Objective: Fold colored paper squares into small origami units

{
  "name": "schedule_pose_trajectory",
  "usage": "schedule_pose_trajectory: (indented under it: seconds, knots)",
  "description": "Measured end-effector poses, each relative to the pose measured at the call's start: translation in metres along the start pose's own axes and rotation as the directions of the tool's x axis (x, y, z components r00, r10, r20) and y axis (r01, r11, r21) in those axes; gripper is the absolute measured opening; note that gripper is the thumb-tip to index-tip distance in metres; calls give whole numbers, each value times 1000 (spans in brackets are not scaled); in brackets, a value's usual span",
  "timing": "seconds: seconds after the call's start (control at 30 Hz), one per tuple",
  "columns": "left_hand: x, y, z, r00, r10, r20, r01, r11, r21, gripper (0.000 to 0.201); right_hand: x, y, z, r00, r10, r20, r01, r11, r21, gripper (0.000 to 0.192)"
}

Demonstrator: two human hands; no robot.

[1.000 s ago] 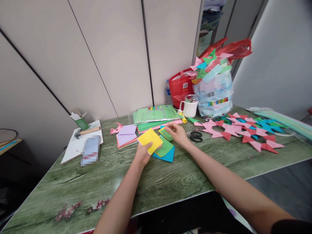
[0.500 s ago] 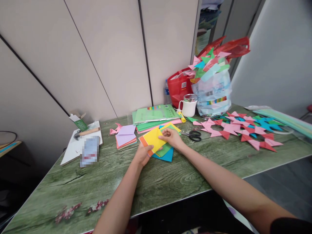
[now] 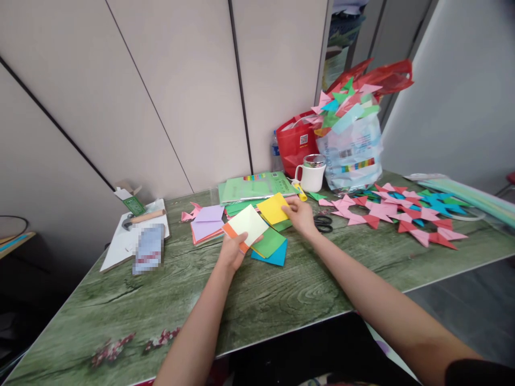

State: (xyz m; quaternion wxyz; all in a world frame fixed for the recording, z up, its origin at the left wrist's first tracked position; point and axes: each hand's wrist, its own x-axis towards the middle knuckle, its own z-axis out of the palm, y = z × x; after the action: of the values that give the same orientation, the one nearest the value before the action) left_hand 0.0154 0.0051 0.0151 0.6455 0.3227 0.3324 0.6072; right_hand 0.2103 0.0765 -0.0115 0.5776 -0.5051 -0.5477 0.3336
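My left hand [image 3: 232, 252] grips a small stack of paper squares [image 3: 245, 225], with a pale yellow-green sheet on top and an orange one showing beneath. My right hand [image 3: 300, 215] pinches a yellow paper square [image 3: 273, 208] and holds it just right of the stack, over the green paper packs. Below both hands, green [image 3: 269, 242] and blue [image 3: 277, 257] squares lie on the green wood-grain table [image 3: 257, 300].
A purple and pink paper pile [image 3: 206, 224] lies left of the hands, packs of green paper [image 3: 257, 188] behind. Scissors [image 3: 323, 223], a white mug [image 3: 311, 175], bags of folded pieces [image 3: 350, 139] and folded paper stars [image 3: 402, 214] sit right. A hammer [image 3: 142, 217] lies on a white board, left.
My right hand has pulled the yellow square off the top of the stack and carried it right and back. A pale yellow-green sheet now shows on top of the stack in my left hand.
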Motion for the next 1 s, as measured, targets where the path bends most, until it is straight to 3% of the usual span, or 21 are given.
schedule_pose_trajectory:
  seconds: [0.07,0.17,0.23,0.33,0.4,0.47,0.6,0.77,0.93,1.0]
  knots:
    - [1,1,-1,999,13,-32,-13,1000,-6,55,6,2,-11,996,-25,-84,9,983,-183,29]
    - [2,0,-2,999,9,-33,-9,1000,-11,54,7,1,-19,979,-133,-155,35,857,-514,32]
    - [1,-1,-1,1000,-3,-19,2,1000,-9,52,3,-3,-16,959,-245,-143,122,809,-575,31]
    - [-1,-4,1,999,-23,21,24,1000,-1,51,-5,-12,0,963,-270,14,260,909,-326,25]
    - [-3,-5,3,997,-38,65,37,999,6,52,-13,-16,13,970,-143,195,154,987,-38,32]
    - [-5,-6,4,993,-50,107,49,999,13,53,-19,-18,24,958,-61,279,28,992,119,39]
    - [-7,-8,7,987,-67,148,64,998,23,54,-25,-18,27,964,91,249,-144,968,205,38]
    - [-4,-5,3,987,-55,149,53,998,18,58,-22,-20,18,959,132,250,-194,951,243,35]
    - [8,9,-8,993,106,-60,-107,994,-15,56,-15,-14,15,983,109,150,-152,939,309,37]
    - [10,12,-10,988,111,-109,-113,993,-12,51,-14,-12,15,982,103,160,-147,944,295,36]
